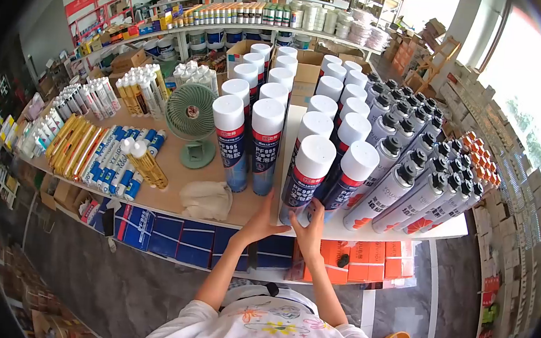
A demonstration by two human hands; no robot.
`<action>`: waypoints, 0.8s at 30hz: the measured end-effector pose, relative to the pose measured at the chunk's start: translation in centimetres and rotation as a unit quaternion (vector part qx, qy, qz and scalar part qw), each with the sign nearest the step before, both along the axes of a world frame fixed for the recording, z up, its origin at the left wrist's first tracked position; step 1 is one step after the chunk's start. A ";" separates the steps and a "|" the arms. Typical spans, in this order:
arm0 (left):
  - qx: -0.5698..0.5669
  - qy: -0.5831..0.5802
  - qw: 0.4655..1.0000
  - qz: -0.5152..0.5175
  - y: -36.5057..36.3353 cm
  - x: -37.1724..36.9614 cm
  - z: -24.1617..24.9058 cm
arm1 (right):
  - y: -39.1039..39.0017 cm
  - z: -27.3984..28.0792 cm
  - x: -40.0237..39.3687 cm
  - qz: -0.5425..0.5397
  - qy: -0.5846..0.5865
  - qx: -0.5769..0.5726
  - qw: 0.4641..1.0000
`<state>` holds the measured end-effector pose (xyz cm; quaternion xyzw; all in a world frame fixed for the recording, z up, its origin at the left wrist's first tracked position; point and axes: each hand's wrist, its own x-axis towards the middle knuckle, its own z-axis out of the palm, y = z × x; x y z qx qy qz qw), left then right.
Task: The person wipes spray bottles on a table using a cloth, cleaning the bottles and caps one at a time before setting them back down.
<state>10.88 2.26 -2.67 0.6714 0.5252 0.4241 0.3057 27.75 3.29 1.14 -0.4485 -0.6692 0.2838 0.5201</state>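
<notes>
A foam spray can [303,183] with a white cap, red band and dark blue label stands at the front of the right-hand rows. My right hand [310,232] is closed around its lower part, thumb in front and fingers along the right side. My left hand [266,221] is beside its base on the left, fingers stretched out and apart; whether they touch the can is hard to see. Left of this hand stands a matching can [264,149], the front of another double row. Close on the right is one more matching can [350,173].
Grey cans with black tops [392,189] crowd the table's right side. A green fan [191,112], a white cloth [206,200] and sealant tubes [110,161] occupy the left. Blue boxes [196,243] and orange boxes [365,261] sit below the tabletop. Stocked shelves line the back.
</notes>
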 end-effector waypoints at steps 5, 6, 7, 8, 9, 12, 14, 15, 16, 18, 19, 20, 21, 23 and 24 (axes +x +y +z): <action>0.027 -0.033 0.995 -0.085 1.6 0.3 1.5 | 0.0 -1.1 -0.6 -0.018 -0.018 0.017 1.000; 0.025 -0.032 0.996 -0.085 2.1 0.3 1.0 | -0.2 -0.9 -0.8 -0.030 -0.022 0.015 0.999; 0.010 -0.052 0.994 -0.091 2.6 0.2 0.4 | -0.4 -0.6 -0.7 -0.031 -0.020 0.014 0.999; -0.005 -0.071 0.993 -0.099 3.0 0.1 0.0 | -0.5 -0.2 -0.6 -0.064 -0.087 0.055 0.993; -0.006 -0.069 0.992 -0.102 3.1 0.0 0.4 | -0.6 0.3 -0.5 -0.097 -0.153 0.096 0.979; -0.022 -0.047 0.991 -0.121 3.4 -0.1 1.1 | -0.5 0.0 -0.7 -0.095 -0.136 0.074 0.983; -0.066 -0.079 0.985 -0.139 4.0 -0.5 0.7 | -0.7 0.2 -1.1 -0.098 -0.126 0.066 0.985; -0.080 -0.090 0.982 -0.145 4.3 -0.6 0.5 | -0.7 0.4 -1.3 -0.098 -0.119 0.058 0.986; -0.073 -0.080 0.983 -0.145 4.6 -0.7 0.1 | -0.7 0.2 -1.5 -0.101 -0.120 0.057 0.986; -0.067 -0.071 0.984 -0.148 4.8 -0.6 -0.6 | -0.5 -0.1 -2.0 -0.124 -0.102 0.042 0.986; -0.055 -0.067 0.986 -0.141 4.9 -0.6 -0.9 | -0.6 -0.1 -1.9 -0.127 -0.102 0.042 0.986; -0.043 -0.062 0.988 -0.136 5.0 -0.7 -1.1 | -0.7 0.2 -1.7 -0.120 -0.098 0.029 0.988; -0.043 -0.060 0.987 -0.141 5.2 -0.7 -1.4 | -0.7 0.4 -1.6 -0.114 -0.093 0.017 0.989; -0.034 -0.113 0.980 -0.157 5.6 -0.3 -2.4 | -0.6 0.2 -1.6 -0.123 -0.099 0.009 0.987; -0.032 -0.132 0.977 -0.164 5.8 0.0 -3.1 | -0.7 0.5 -1.5 -0.126 -0.106 0.002 0.986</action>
